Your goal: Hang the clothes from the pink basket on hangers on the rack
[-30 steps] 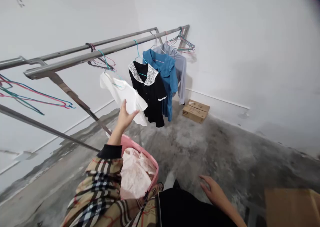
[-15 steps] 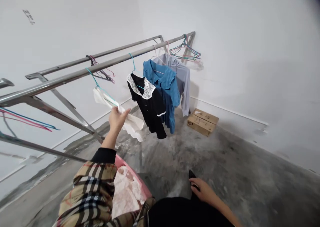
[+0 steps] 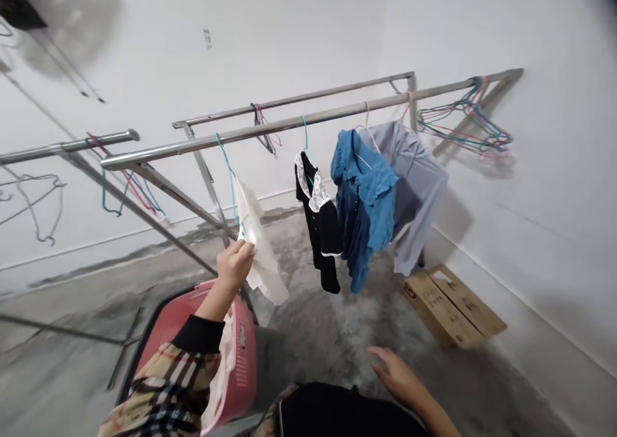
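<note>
My left hand (image 3: 234, 263) is raised and closed on the lower side of a white garment (image 3: 258, 244) that hangs from a teal hanger on the front steel rail (image 3: 270, 127). My right hand (image 3: 398, 376) hangs low near my waist, fingers spread and holding nothing. To the right of the white garment on the same rail hang a black top with a lace collar (image 3: 321, 222), a blue shirt (image 3: 366, 205) and a grey shirt (image 3: 417, 186). A pink laundry basket (image 3: 245, 350) with pale cloth inside stands on the floor under my left arm.
Bare wire hangers (image 3: 475, 122) bunch at the rail's far right end; more hang at the left (image 3: 130, 189). A second rail (image 3: 294, 98) runs behind. A flat cardboard box (image 3: 453, 305) lies by the right wall. The concrete floor is stained.
The view has swung to the left and the rack now appears more side-on. My left hand keeps hold of the white garment and has moved lower on it. My right hand stays low.
</note>
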Demonstrator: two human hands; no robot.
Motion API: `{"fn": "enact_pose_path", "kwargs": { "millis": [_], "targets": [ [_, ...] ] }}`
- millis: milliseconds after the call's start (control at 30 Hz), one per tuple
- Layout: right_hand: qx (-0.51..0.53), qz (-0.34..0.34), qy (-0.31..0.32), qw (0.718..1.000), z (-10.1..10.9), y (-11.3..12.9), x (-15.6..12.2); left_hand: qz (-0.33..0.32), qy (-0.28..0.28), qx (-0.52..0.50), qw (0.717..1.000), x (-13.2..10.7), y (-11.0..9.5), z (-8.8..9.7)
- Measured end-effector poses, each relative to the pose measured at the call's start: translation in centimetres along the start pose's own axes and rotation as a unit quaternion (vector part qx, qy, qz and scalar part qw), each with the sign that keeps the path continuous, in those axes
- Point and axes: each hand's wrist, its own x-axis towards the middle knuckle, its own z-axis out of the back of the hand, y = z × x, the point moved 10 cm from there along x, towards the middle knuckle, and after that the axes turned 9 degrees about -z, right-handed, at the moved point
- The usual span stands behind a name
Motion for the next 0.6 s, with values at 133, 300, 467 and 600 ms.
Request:
{"fn": "enact_pose_path", "kwargs": {
  "millis": [133, 300, 467, 600],
  "targets": [
    [-0.022, 0.029, 0.043, 0.998, 1.3, -0.8, 2.0, 0.055, -0.008, 0.003, 0.998, -3.3, -0.5, 0.0],
    [-0.023, 0.033, 0.092, 0.995, 1.4, -0.7, 4.2, 0.193, -0.105, -0.001, 0.976, -6.9, 0.6, 3.7],
    [-0.036, 0.047, 0.131, 0.990, 1.7, 1.2, 6.3, 0.269, -0.367, 0.005, 0.890, -8.2, 1.3, 14.6],
    [-0.040, 0.070, 0.142, 0.987, 2.3, 3.3, 8.1, 0.147, -0.561, 0.086, 0.810, -8.1, -0.2, 23.8]
  ]
}}
